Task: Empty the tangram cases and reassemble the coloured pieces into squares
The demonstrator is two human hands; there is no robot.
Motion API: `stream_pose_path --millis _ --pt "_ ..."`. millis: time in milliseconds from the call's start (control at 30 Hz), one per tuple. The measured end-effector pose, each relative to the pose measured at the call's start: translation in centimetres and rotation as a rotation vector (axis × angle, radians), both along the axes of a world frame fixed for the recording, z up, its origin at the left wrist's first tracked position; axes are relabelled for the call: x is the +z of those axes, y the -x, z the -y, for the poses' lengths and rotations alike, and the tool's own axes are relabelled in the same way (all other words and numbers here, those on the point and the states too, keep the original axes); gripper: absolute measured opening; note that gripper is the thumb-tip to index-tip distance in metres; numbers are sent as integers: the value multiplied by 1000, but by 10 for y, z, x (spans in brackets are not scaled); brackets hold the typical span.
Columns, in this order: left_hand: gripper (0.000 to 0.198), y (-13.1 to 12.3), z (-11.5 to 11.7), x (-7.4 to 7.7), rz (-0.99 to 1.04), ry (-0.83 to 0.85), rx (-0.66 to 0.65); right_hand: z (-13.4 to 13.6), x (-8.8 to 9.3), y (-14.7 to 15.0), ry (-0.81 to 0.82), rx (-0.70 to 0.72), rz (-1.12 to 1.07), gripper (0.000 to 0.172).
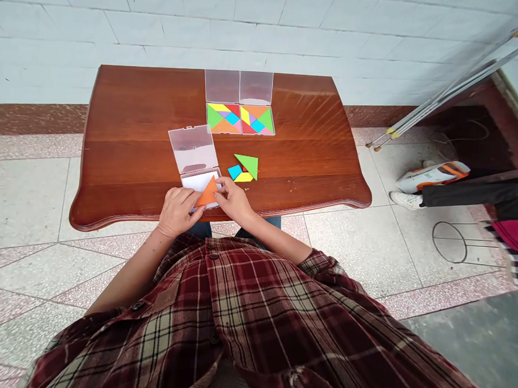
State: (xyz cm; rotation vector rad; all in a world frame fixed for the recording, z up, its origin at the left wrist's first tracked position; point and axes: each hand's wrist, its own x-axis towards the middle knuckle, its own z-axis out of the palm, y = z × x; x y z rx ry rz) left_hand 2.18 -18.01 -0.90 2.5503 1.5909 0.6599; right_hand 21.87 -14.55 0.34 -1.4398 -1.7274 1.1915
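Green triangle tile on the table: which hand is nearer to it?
Right hand: nearer, just on the person's side of the green triangle tile, not touching it. Left hand: farther, off to the tile's left.

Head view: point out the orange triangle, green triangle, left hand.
orange triangle (207,194), head view, on its face
green triangle (249,163), head view, on its face
left hand (177,211), head view, on its back
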Motion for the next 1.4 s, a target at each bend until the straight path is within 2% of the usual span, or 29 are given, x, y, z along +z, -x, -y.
stream_pose_path --millis 400,533,700,900,1033,1233,1333,1400 --pt "32 1 1 1 46 24 0 1 4 1 2 3 -142 32" --pt "39 1 0 -1 62 25 24 2 3 5 70 -5 -232 31" --pt "47 2 -1 -1 83 49 43 2 -4 8 130 52 -326 33" --pt "54 7 0 -4 182 107 28 1 -3 8 109 50 -270 33" --pt "42 7 -2 -4 403 159 70 1 2 7 55 63 -181 31" --pt "40 5 -5 3 675 294 83 2 4 9 -43 127 -78 28" --pt "38 7 -5 7 744 343 122 -6 7 -1 -119 145 11 24" --pt "38 9 -6 7 788 363 154 -19 11 -17 -194 62 114 22"
